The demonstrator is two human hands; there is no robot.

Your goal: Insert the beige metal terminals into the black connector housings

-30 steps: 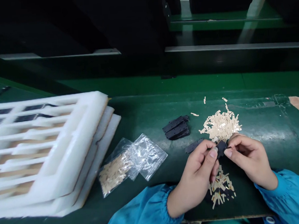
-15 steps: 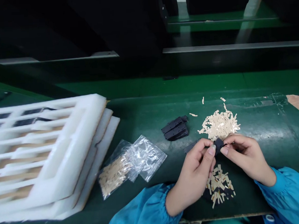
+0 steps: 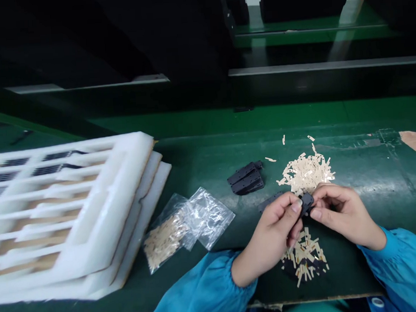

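Note:
A small black plate-like piece is pinched between the thumb and fingers of my left hand. My right hand has its thumb and fingers closed at the right edge of that piece; what it pinches there, if anything, is too small to make out. Just beyond my fingers lies a heap of small cream-coloured strips. A second pile of cream strips, mixed with dark bits, lies below my hands. Another black piece lies flat, partly covered by my left hand.
Several black plates are stacked left of the cream heap. Clear plastic bags, one with cream strips, lie farther left. Stacked white foam trays fill the left side. A brown scrap lies at the right of the green bench.
The black piece has turned slightly between my fingers. Both hands stay nearly in place, and the whole view has shifted a little.

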